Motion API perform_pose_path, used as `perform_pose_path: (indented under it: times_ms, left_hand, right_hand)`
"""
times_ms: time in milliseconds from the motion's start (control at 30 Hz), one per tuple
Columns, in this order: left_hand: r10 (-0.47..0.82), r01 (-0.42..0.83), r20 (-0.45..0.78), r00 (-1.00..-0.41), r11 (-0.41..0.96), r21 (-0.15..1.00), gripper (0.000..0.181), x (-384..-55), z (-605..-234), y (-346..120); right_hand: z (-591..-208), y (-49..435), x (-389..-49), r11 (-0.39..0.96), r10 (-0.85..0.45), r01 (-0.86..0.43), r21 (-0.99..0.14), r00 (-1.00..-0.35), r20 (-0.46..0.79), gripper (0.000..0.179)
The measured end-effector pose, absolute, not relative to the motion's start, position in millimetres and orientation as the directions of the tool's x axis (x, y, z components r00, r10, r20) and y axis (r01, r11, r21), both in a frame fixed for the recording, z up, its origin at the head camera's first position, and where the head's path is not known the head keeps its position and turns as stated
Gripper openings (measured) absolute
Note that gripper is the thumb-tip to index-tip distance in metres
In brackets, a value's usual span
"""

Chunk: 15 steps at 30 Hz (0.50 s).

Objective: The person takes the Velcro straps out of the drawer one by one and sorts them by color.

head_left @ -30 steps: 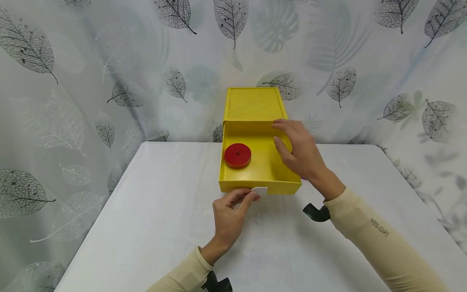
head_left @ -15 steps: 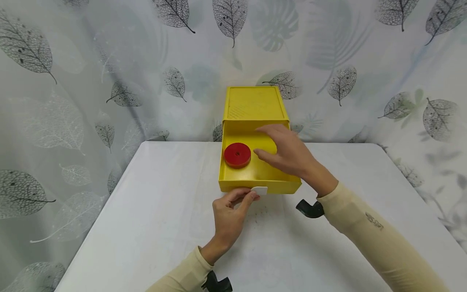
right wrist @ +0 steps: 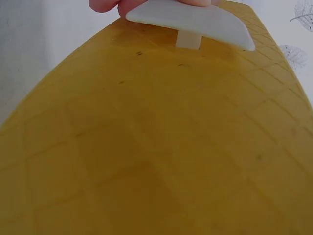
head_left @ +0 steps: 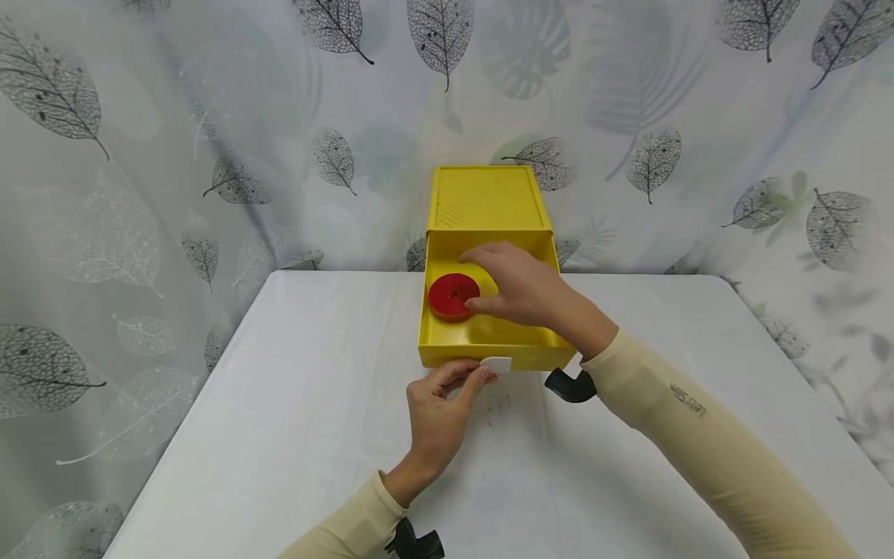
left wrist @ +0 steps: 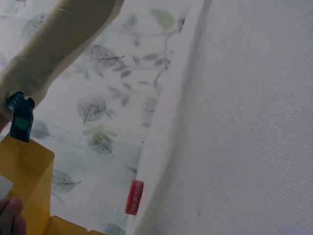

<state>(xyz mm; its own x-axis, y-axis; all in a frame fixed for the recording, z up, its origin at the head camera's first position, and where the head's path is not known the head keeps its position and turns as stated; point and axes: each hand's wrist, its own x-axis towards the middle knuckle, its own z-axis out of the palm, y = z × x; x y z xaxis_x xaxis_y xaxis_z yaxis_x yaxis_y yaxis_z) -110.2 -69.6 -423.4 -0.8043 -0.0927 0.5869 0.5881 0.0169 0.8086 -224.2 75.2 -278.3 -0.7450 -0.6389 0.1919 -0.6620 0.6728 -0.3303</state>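
A yellow drawer (head_left: 433, 335) stands pulled out toward me from its yellow case (head_left: 489, 198). Inside it, on the left, lies a flat round red roll (head_left: 451, 295) with a small hole at its centre. My left hand (head_left: 440, 415) pinches the white handle (head_left: 497, 364) on the drawer front; the right wrist view shows this handle (right wrist: 195, 20) close up. Over the drawer reaches my right hand (head_left: 520, 287), its fingers spread and extended above the roll. The right thumb overlaps the roll's right edge in the head view.
The drawer stands on a white-covered table (head_left: 314, 404), before a leaf-patterned curtain (head_left: 279, 116). A small red object with white lettering (left wrist: 134, 197) lies beside the drawer in the left wrist view. Black wrist mounts (head_left: 571, 386) stick out below both sleeves.
My right hand has moved left across the drawer, from its right side to the red roll. The left hand stays on the handle, and drawer and roll have not moved.
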Motion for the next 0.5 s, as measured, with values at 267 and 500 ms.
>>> perform_pose_path:
  times_ms: [267,500]
  left_hand:
    - [-0.09,0.591,0.59,-0.802,0.019,0.806,0.011,-110.4,-422.7,-69.9]
    - [-0.087,0.595,0.595,-0.799,0.024,0.803,0.011,-110.3,-421.6,-70.3]
  right_hand:
    - [-277.7,62.6,-227.5,0.688,-0.663,-0.659,-0.304,-0.741,0.107,0.068]
    - [-280.8,58.7,-230.5,0.697,-0.651,-0.639,-0.326,-0.754,0.088,0.07]
